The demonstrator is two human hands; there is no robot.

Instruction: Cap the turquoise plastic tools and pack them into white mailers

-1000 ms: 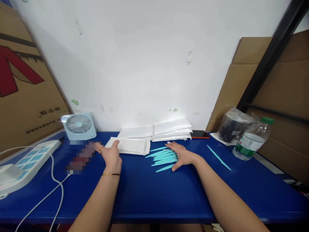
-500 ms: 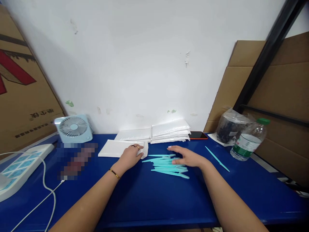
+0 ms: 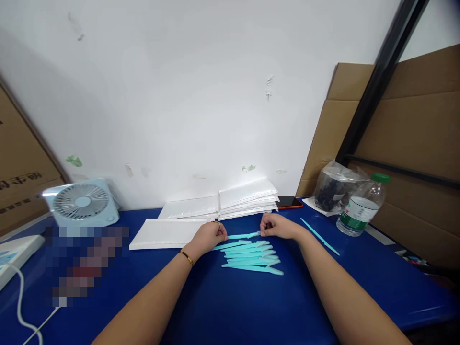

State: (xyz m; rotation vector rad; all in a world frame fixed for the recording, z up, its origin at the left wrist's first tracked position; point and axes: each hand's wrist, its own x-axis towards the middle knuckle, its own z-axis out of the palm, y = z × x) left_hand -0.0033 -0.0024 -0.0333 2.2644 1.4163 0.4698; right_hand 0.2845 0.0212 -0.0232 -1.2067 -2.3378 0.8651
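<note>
A teal eyebrow razor (image 3: 242, 236) with a pale cap lies level between my two hands. My left hand (image 3: 208, 236) pinches its thin handle end, while the fingertips of my right hand (image 3: 278, 225) are closed on the capped end. Several more teal razors (image 3: 247, 262) are spread in a loose row just below, caps to the right. Partly behind my left hand rests a white padded envelope (image 3: 161, 233). Off to the right a single razor (image 3: 319, 236) lies slanted on the blue table (image 3: 244, 306).
White padded envelopes (image 3: 247, 196) are stacked against the wall, beside a phone (image 3: 289, 201). A water bottle (image 3: 362, 206) and a bagged dark item (image 3: 328, 191) stand at the right. On the left are a small fan (image 3: 82, 202), a power strip (image 3: 17, 256) and a white cable (image 3: 21, 302).
My left hand has left the white envelope and closed on one end of a razor. My right hand has gone from spread above the razors to pinching the other end. The view shifted slightly.
</note>
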